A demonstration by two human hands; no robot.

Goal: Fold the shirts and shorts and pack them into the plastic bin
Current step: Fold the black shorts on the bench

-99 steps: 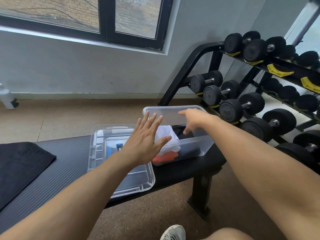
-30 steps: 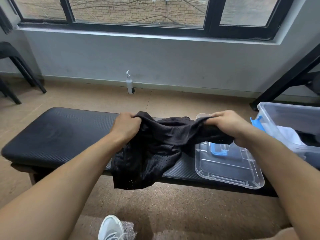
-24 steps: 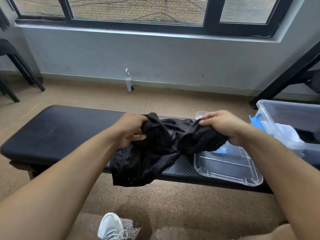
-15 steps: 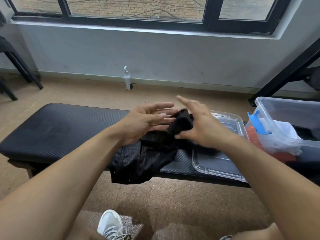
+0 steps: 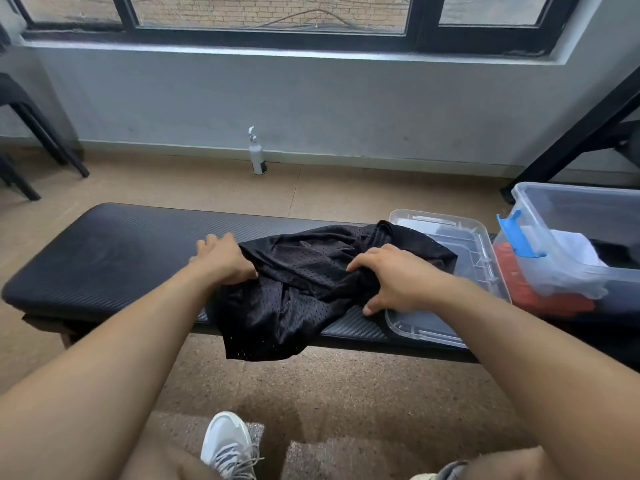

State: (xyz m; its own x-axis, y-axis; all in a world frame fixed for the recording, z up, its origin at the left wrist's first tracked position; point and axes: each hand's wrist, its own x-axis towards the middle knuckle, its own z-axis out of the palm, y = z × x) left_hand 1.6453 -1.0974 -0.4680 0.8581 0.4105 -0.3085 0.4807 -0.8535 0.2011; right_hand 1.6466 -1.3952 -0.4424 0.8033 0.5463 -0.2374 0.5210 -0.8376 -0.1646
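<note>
Item: black mesh shorts (image 5: 311,285), rumpled, lying on the padded black surface (image 5: 104,251) with the near hem hanging over its near edge and the right end draped over the rim of a clear lid (image 5: 485,258). Left hand (image 5: 225,259): grasping the left edge of the fabric, fingers curled into it. Right hand (image 5: 394,278): resting on the right part of the shorts with fingers bent into the cloth, thumb at the near edge; whether it pinches or only presses cannot be told with certainty, though it looks to be gripping. Plastic bin (image 5: 588,216): far right, open, blue latch on its near-left corner, already holding white, orange and dark garments. Also present: white bottle (image 5: 257,154) on the floor by the wall; a shoe (image 5: 228,445) below. Step in hand, as judged: spreading the shorts flat before the first fold. To do it well, draw the two edges apart until the creases go, pull the overhanging hem back onto the surface, and slide the right end off the lid so the fold lies on one level. Mesh is slippery; smooth with a flat palm.
</note>
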